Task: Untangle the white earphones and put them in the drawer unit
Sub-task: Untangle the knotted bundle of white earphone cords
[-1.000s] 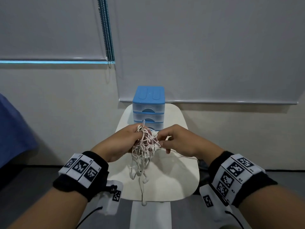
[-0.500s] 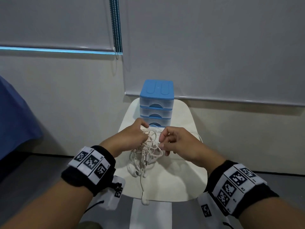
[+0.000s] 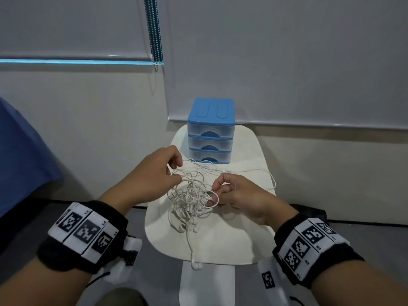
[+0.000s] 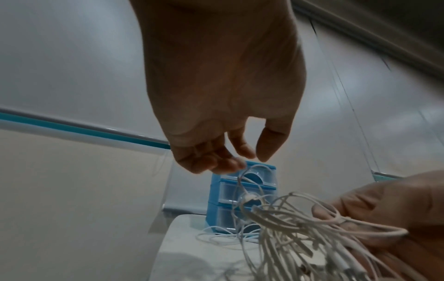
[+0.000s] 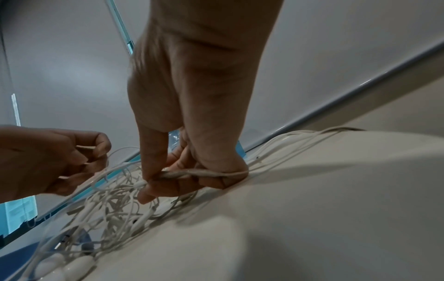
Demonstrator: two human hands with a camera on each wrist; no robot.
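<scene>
Pinching strands of one knotted bundle, two bare hands work above a small white worktop (image 3: 249, 244). The right hand (image 3: 240, 195) has its thumb and curled fingers closed round a bunch of cords from the white earphones (image 3: 192, 199), its knuckles low against the worktop in the right wrist view. The left hand (image 3: 154, 173) is held higher and just left of the tangle, fingers bent, with a single thin loop caught at its fingertips (image 4: 230, 163); the grip there looks light, more a pinch than a fist. Between the two hands the earphones spread in loose loops, most of the mass lying on the worktop, with several buds resting near its front and one bud (image 3: 196, 265) hanging on its cord over the front edge. One long strand curves out to the right, past the right hand, toward the worktop's far side. The drawer unit (image 3: 210, 131), blue-topped with three clear drawers, stands at the back of the worktop just beyond the tangle, all three drawers pushed in. Both wrists wear black bands (image 3: 84, 235) carrying black-and-white square markers
</scene>
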